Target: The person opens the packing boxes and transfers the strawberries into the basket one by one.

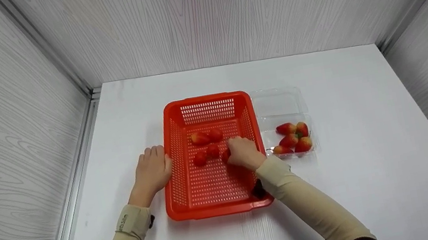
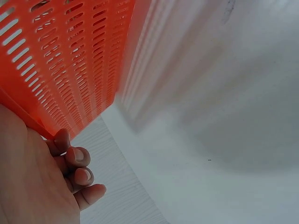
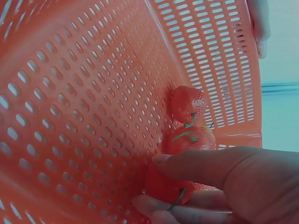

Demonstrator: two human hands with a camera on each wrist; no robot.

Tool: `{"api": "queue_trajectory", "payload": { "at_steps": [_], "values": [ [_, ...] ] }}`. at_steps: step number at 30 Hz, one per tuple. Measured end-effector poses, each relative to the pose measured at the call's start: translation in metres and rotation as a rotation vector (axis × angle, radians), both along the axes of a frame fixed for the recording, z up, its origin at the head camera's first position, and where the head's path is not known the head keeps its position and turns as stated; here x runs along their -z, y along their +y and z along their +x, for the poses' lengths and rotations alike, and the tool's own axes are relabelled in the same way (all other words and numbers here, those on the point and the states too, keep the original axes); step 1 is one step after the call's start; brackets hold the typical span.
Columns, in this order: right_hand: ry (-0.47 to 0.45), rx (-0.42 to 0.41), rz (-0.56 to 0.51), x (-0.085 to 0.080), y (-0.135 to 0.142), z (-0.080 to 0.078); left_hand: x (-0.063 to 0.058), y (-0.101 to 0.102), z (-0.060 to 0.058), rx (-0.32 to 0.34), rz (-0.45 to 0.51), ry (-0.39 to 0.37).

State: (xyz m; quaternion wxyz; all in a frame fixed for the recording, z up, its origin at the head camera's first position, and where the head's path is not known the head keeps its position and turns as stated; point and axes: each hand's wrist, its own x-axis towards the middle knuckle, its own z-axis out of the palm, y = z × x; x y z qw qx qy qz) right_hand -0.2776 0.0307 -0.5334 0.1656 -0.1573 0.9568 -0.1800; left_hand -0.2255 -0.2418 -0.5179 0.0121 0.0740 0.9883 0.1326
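Note:
A red slotted plastic basket (image 1: 223, 210) stands on the white table. My left hand (image 1: 153, 169) grips its left rim, and in the left wrist view the curled fingers (image 2: 77, 156) show at the rim beside the slotted wall. Inside the basket my right hand (image 1: 244, 152) holds a strawberry (image 3: 166, 184) between thumb and fingers, low over the slotted floor. This strawberry is red with a green stem, partly hidden by the hand. Several more strawberries lie left of it in the head view, among them a yellow-topped one (image 1: 199, 138); another (image 3: 188, 103) lies farther off in the right wrist view.
To the basket's right lies a clear plastic clamshell box (image 1: 279, 102) with its lid folded back. Several red strawberries (image 1: 289, 140) with yellowish tops sit in its near half. Grey wood-patterned panels (image 1: 221, 13) enclose the table at the back and both sides.

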Motion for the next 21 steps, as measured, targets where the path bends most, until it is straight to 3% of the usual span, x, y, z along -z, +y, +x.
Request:
{"api": "queue_trajectory", "payload": {
  "at_steps": [11,21],
  "values": [
    [-0.080,0.001,-0.036,0.0024,-0.0013,0.0004,-0.0011,0.0003,0.0005,-0.002,-0.006,-0.009],
    [-0.058,-0.011,-0.049,-0.0065,-0.0011,-0.0001,-0.0033,0.0008,-0.0020,0.002,-0.015,-0.011]
  ]
}}
